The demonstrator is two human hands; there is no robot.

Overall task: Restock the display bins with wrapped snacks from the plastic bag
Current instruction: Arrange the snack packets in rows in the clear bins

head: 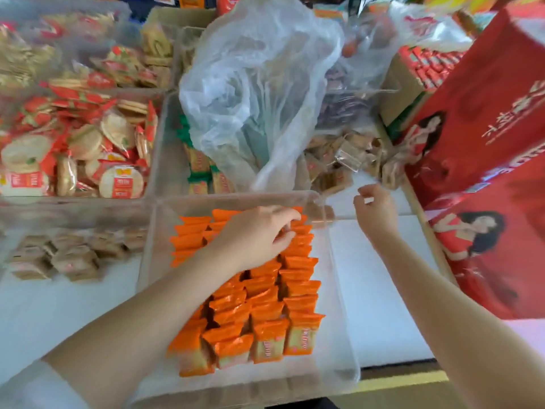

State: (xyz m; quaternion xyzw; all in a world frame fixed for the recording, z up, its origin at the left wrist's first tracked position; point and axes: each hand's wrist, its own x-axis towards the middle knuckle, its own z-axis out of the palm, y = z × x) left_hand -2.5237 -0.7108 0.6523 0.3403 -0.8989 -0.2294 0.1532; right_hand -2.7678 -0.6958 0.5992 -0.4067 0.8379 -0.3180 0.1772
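Nearest you, at 6 o'clock, the clear bin (339, 335) holds rows of upright orange-wrapped snacks (265, 305), packed on its left and middle, bare floor on its right side. Your left hand (256, 234) reaches in over the far rows, fingers curled down onto packets near the far wall; can't tell whether it actually grips one. Your right hand (376, 208) hovers at 1 o'clock past the bin's far right corner, fingers loosely curled, nothing clearly in it. At 9 o'clock, tan-wrapped squares (59, 255). Beyond the bin, at 12 o'clock, the translucent plastic bag (256, 84) sits slumped over a bin of green-edged packets (200, 169). Round rice crackers (73, 149) at 10 o'clock, red cartons (486, 143) at 2 o'clock.
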